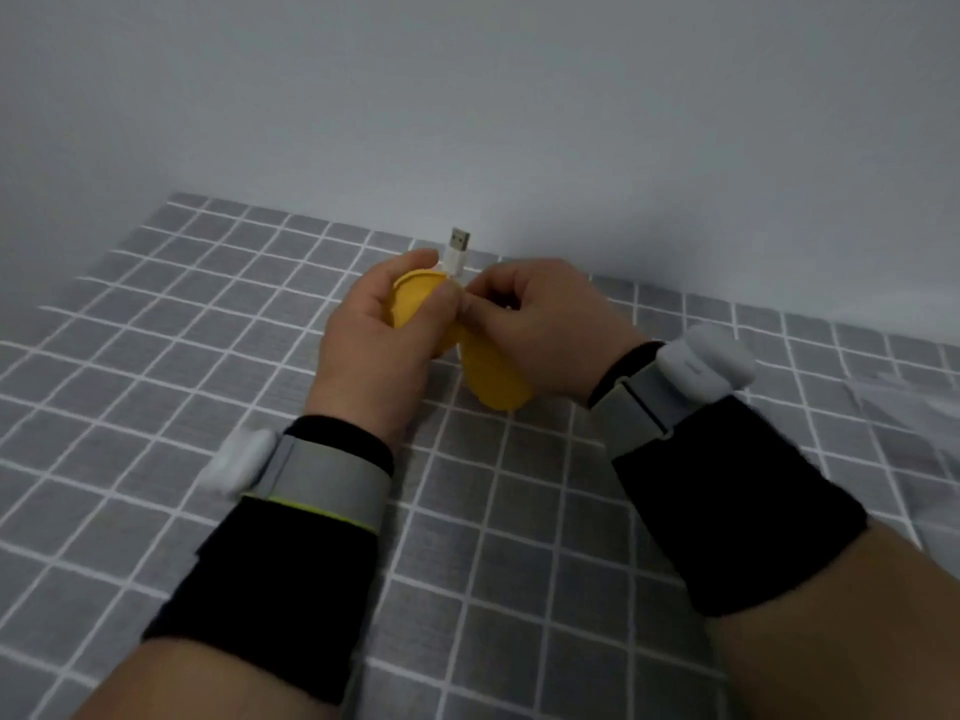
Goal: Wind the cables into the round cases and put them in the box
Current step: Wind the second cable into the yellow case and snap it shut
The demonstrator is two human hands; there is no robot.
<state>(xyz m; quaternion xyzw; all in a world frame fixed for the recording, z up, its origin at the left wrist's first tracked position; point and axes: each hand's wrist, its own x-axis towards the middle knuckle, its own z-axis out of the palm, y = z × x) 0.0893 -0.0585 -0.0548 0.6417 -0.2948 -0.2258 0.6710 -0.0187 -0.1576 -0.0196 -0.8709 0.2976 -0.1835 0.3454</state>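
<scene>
A yellow round case (496, 374) is held between both hands above the checked tablecloth. My left hand (379, 345) grips its left half, thumb across the yellow rim. My right hand (545, 324) grips the right half, fingertips pinched at the top where the two halves meet. A white cable plug with a metal USB end (458, 251) sticks up out of the top of the case, behind my fingers. The remaining cable is hidden by my hands and the case. No box is in view.
The grey tablecloth with a white grid (208, 366) covers the table up to a plain pale wall (467, 96) behind. Both wrists carry grey bands with white sensors over black sleeves. A pale crumpled sheet (914, 407) lies at the right edge.
</scene>
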